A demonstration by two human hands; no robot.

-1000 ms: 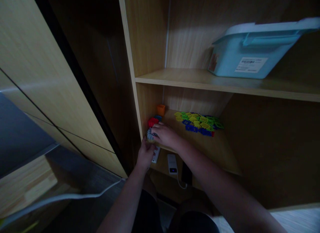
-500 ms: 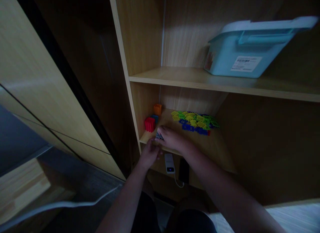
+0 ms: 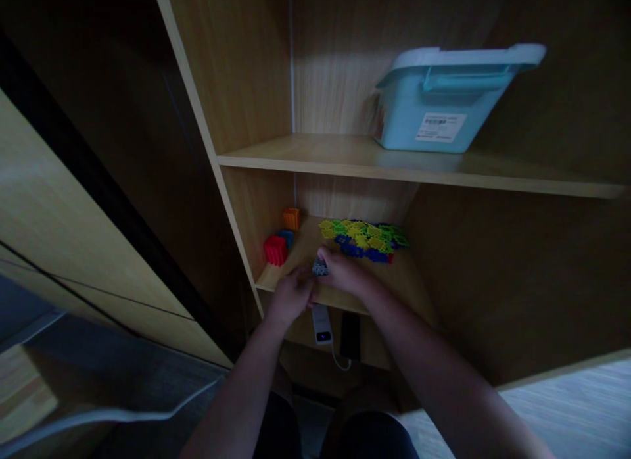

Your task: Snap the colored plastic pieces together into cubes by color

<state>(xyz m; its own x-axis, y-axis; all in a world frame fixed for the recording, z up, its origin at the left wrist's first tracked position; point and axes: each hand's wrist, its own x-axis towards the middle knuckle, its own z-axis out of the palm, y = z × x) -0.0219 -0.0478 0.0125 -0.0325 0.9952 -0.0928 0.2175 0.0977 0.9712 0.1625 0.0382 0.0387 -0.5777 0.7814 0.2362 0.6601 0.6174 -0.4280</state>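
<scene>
Just above the front edge of the lower shelf board [image 3: 394, 281], my right hand [image 3: 340, 269] is closed on a small grey block with a patterned, bumpy surface [image 3: 320, 267]. My left hand [image 3: 292, 293] is beside it, its fingers bent and its fingertips close against the block's lower left side. What the left fingers hold, if anything, is hidden. To the left stand a red ribbed block [image 3: 275, 250], a blue piece [image 3: 286, 237] partly behind it and an orange ribbed block [image 3: 291, 219]. Behind my right hand lies a spread of yellow, green and blue interlocking pieces [image 3: 362, 237].
A light-blue lidded bin [image 3: 434, 104] stands on the upper shelf [image 3: 335, 153]. Below the lower board, a white power bank [image 3: 322, 324] with a lit display is next to a dark phone [image 3: 350, 337]; a white cable [image 3: 340, 363] joins them. The cabinet's side panel [image 3: 204, 127] rises at left.
The view has shifted, so the shelf appears further left. Both hands have moved right relative to the red block, and more of the grey block shows in my right hand.
</scene>
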